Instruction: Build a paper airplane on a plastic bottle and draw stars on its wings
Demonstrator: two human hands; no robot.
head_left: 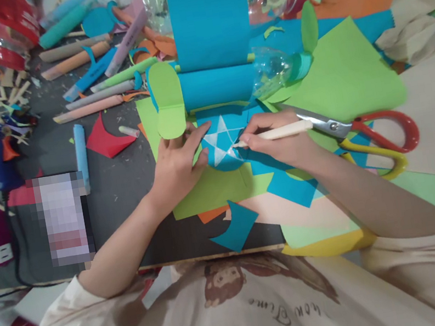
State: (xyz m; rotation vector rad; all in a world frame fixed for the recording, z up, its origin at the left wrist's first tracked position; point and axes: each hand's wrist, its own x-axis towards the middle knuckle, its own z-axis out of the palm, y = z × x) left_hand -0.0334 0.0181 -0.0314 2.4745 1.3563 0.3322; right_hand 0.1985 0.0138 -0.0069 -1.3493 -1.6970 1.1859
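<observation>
A: Head view. Location of the work?

B: Near the middle of the worktop's point(117, 174) front edge, set back from it: a blue disc point(223, 142), flat over a green sheet point(214, 191), marked with a white star point(221, 123). Just behind, a blue-covered bottle point(217, 86); cannot tell whether joined.

A: Fingers?

B: For the left hand point(178, 164), note a wide spread of thumb and forefinger at the disc's left edge; cannot tell the lie of the other fingers, partly hidden. For the right hand point(275, 146), note a narrow pinch on a white pen point(285, 130), tip down at the star's right side.

A: Step in hand?

B: Judge as filling in the star, with the upper right point apparently only outlined.

A: Next move?

B: Probably calls for short strokes inside the outline and steady pressure on the disc. Note also scissors point(334, 126) just beside the right wrist, towards the worktop's right edge.
</observation>
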